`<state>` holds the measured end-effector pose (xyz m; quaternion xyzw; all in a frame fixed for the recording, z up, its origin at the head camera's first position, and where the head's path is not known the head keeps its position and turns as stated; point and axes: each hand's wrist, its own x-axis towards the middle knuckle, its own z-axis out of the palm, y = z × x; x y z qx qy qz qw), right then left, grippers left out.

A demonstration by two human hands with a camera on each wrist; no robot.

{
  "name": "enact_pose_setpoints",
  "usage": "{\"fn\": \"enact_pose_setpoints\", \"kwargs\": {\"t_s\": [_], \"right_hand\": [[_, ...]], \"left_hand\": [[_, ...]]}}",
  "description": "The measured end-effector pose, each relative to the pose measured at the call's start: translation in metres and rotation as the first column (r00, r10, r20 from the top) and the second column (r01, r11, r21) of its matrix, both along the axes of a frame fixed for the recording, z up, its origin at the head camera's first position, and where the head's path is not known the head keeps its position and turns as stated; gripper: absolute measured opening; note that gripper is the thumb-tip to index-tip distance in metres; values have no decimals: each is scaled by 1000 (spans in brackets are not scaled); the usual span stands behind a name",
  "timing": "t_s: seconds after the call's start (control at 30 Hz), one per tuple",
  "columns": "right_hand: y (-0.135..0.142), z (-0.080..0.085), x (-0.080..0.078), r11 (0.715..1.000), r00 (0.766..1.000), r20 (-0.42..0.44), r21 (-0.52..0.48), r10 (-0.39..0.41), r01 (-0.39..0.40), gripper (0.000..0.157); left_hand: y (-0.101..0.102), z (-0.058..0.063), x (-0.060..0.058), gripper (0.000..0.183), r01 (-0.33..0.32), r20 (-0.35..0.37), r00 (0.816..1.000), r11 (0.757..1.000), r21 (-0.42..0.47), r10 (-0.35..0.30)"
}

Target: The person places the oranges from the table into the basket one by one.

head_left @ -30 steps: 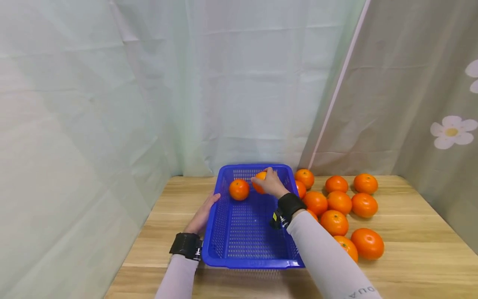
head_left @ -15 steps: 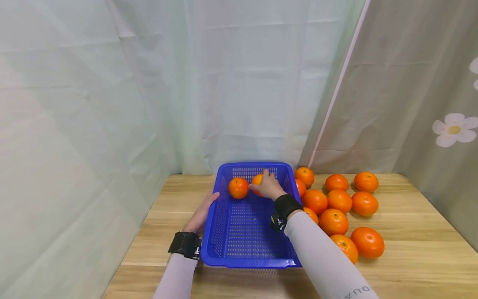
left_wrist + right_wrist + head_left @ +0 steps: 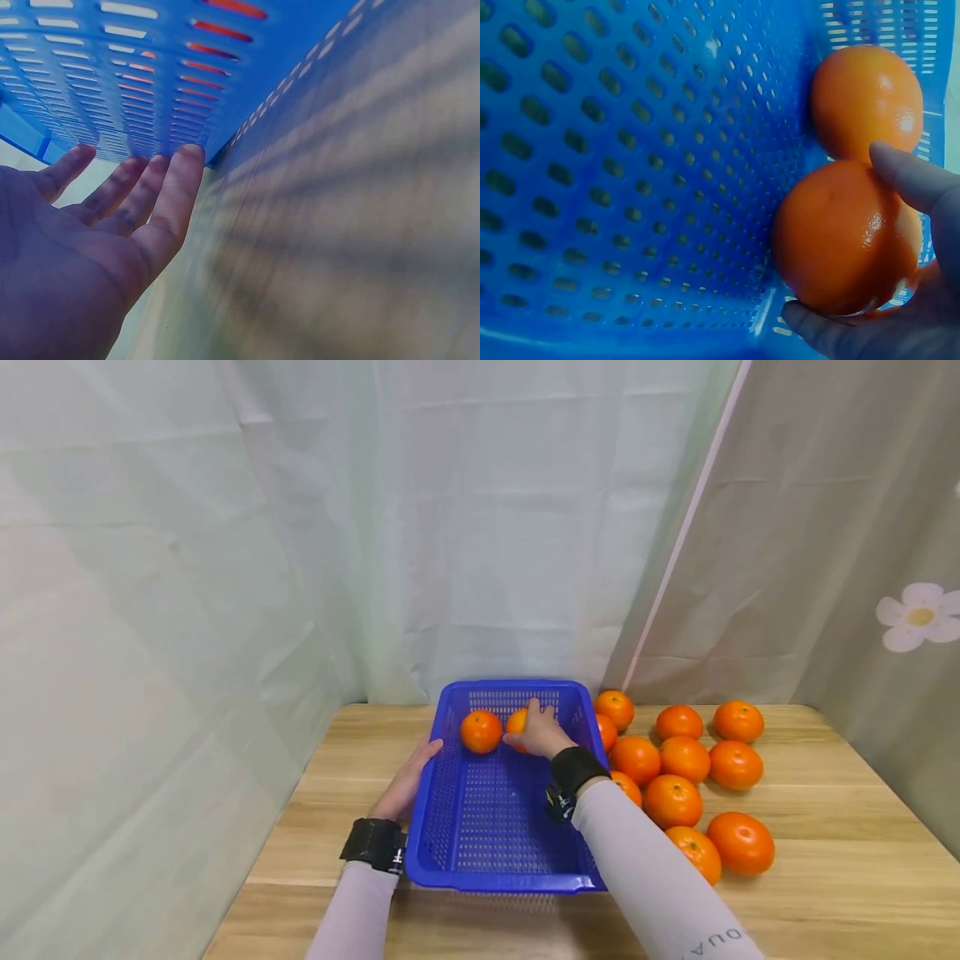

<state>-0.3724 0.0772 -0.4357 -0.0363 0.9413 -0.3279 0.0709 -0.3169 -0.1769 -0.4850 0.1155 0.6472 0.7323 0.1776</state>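
Note:
A blue slotted plastic basket [image 3: 510, 827] stands on the wooden table in front of me. Inside, toward its far end, my right hand [image 3: 542, 732] grips an orange [image 3: 836, 240], thumb on one side and fingers round the other. To the left of it in the head view lies a second orange [image 3: 481, 732]; the right wrist view shows the two fruits close together. My left hand [image 3: 407, 782] rests along the outside of the basket's left wall. In the left wrist view its straight, spread fingers [image 3: 176, 195] lie near the slotted side and hold nothing.
Several more oranges [image 3: 673, 800] lie loose on the wooden table [image 3: 840, 852], right of the basket, some close beside its wall. A pale curtain [image 3: 495, 527] hangs behind and to the left; a greyer one with flowers [image 3: 919, 617] hangs at the right.
My right hand has lowered the orange slightly into the far part of the basket, beside the other one. The left hand has stayed at the basket's side.

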Motion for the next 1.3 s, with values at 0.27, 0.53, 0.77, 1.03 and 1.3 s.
{"fn": "enact_pose_setpoints", "kwargs": {"t_s": [0.27,0.53,0.77,1.03,1.3], "right_hand": [[1,2,1,1000,1000,-16,-12,-7,7,71],[0,9,1,997,990,-116,4,-78,79,61],[1,10,1,996,986,-143,-14,-90,88,57],[-1,12,3,995,974,-206,-8,-96,96,54],[-1,14,3,996,960,-266,-14,-87,86,48]], "left_hand": [[2,16,9,59,25,6,1000,999,-24,-25],[3,19,9,58,75,13,997,997,7,-75],[3,16,7,58,72,5,997,997,21,-72],[2,1,-1,62,19,2,1000,1000,7,-19],[2,5,1,59,37,0,999,999,21,-37]]}}
